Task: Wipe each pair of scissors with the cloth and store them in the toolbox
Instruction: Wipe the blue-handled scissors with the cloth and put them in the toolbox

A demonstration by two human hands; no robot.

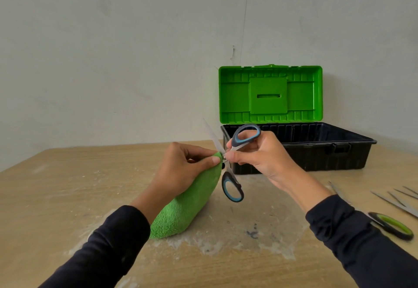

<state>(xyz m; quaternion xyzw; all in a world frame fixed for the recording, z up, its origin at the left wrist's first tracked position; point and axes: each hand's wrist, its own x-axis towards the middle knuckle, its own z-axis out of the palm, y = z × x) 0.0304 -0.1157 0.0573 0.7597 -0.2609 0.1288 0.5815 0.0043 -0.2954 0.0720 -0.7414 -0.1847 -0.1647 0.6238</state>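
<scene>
My right hand (pixel 257 156) grips a pair of blue-and-grey scissors (pixel 233 187) by the upper handle, above the table's middle. The scissors are spread open, one blade pointing up and left, the lower handle hanging down. My left hand (pixel 185 170) pinches a green cloth (pixel 181 213) around the other blade near the pivot; that blade is hidden in the cloth. The cloth's lower end rests on the table. The toolbox (pixel 316 154), black with an open green lid, stands behind my right hand.
More scissors lie at the table's right edge: a green-and-black handled pair (pixel 392 225) and several bare blades (pixel 400 199) beyond it. The wooden table (pixel 67 197) has pale scuffed patches in front of me. A plain wall stands behind.
</scene>
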